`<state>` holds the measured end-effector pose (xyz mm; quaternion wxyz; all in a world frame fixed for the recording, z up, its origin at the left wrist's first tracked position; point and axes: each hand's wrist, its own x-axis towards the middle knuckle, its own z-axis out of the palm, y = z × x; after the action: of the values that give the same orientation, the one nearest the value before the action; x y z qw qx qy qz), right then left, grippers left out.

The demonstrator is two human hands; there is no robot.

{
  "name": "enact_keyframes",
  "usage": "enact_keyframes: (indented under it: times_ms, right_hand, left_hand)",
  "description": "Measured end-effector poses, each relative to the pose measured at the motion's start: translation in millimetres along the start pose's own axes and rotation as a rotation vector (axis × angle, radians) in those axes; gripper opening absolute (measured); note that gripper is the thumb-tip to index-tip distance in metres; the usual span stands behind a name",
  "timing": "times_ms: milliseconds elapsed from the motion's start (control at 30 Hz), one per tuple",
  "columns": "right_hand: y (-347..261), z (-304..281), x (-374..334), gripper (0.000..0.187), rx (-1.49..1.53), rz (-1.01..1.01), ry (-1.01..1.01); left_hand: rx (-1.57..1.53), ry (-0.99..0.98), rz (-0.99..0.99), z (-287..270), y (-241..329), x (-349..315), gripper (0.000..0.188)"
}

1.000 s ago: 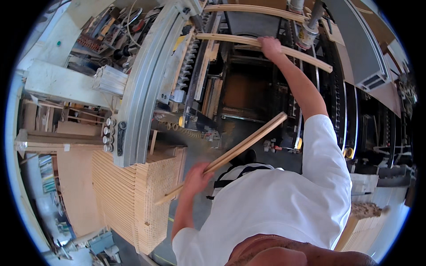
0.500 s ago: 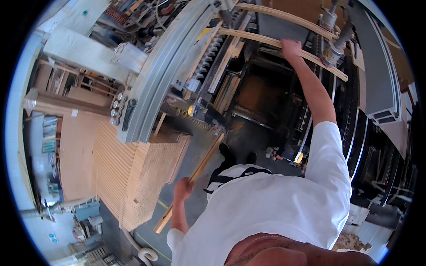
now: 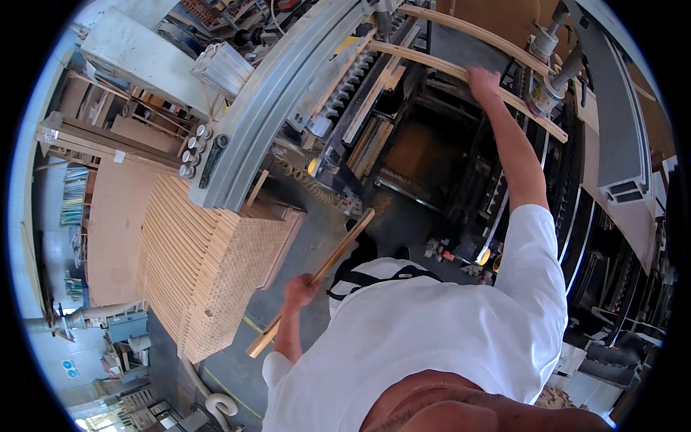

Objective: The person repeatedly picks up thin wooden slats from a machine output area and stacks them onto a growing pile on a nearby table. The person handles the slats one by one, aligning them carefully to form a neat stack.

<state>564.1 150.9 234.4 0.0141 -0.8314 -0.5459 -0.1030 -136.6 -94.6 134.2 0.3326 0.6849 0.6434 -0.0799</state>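
Note:
My left hand [image 3: 299, 291] is closed around the middle of a loose wooden strip [image 3: 332, 257], held slanting beside my body, clear of the stack. My right arm reaches far forward over the machine. There my right hand [image 3: 484, 83] grips a second wooden strip [image 3: 421, 57] from above, its fingers partly hidden. This strip lies across the machine's rails, its right end under a cylindrical clamp [image 3: 551, 92]. Another strip [image 3: 479, 32] lies farther back, roughly parallel to it.
A tall stack of wooden strips [image 3: 209, 270] stands at my left. A thick grey metal beam [image 3: 277, 101] rises between it and the machine. Grey profiles [image 3: 626, 122] edge the right side. A pale hose [image 3: 216, 403] lies on the floor at the lower left.
The view has shifted slightly, so the machine sits a little farther right and the stack farther left. Both hands keep their places on their strips; the right hand's fingers look slightly looser.

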Motion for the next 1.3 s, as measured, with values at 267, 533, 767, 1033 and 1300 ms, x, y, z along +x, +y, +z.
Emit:
enact_keyframes:
  times_ms: [267,533,767,1033,1300]
  right_hand:
    - [-12,-12,5,0.024,-0.117,-0.039,-0.149]
    - [16,33,35,0.035,-0.204,-0.055,-0.107]
    - [16,32,38,0.039,-0.117,0.033,-0.085]
    - [-38,-6,4,0.046,0.037,-0.026,0.115]
    - [-228,-50,-151,0.030,0.872,-0.306,0.317]
  left_hand:
    - [-0.012,-0.025,-0.150,39,-35,-12,0.034]
    - [-0.056,0.010,-0.259,23,-18,-22,0.034]
    - [-0.181,0.119,-0.315,-11,-27,-86,0.032]
    - [-0.651,0.343,-0.343,-65,-85,-194,0.031]
    - [-0.880,0.832,-0.262,-135,-237,-253,0.031]
